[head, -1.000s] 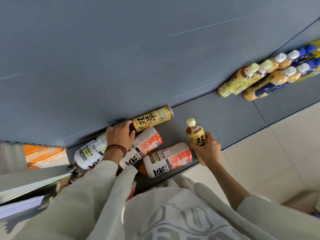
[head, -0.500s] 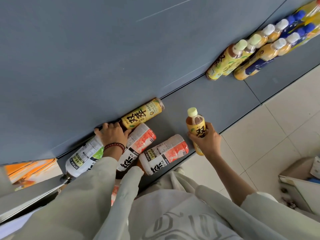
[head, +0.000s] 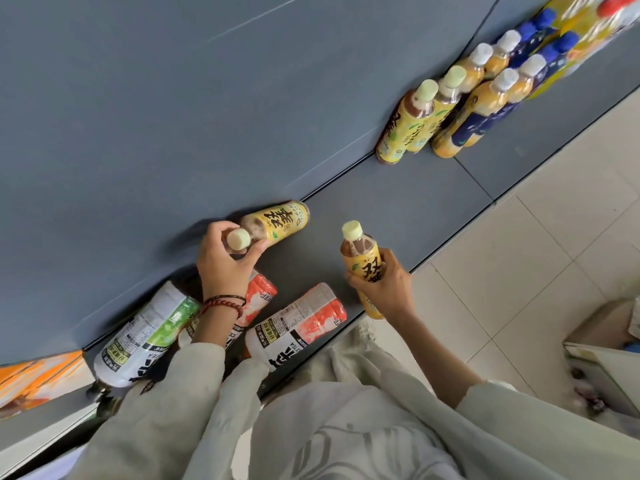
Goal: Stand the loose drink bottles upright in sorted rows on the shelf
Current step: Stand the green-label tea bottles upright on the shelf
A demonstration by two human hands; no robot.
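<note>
My left hand (head: 221,261) grips the neck of a yellow-labelled tea bottle (head: 277,221), tilted up by its pale cap from the grey shelf (head: 398,209). My right hand (head: 384,289) holds a second yellow tea bottle (head: 363,261) upright by its middle, at the shelf's front edge. Three larger white-labelled bottles lie flat at the left: one with a green label (head: 149,334), one with an orange label (head: 259,296) partly under my left wrist, and another orange one (head: 298,327). At the right, rows of upright yellow tea bottles (head: 412,126) and blue-labelled bottles (head: 485,112) stand.
The grey back panel (head: 173,98) rises behind the shelf. Beige floor tiles (head: 540,244) lie to the right, with an open cardboard box (head: 602,362) at the right edge. Orange packaging (head: 38,379) shows at the far left. Bare shelf lies between the loose bottles and the standing rows.
My left hand has moved from resting on the lying bottles to the cap end of the yellow bottle and tipped it up. The right hand still holds its bottle upright.
</note>
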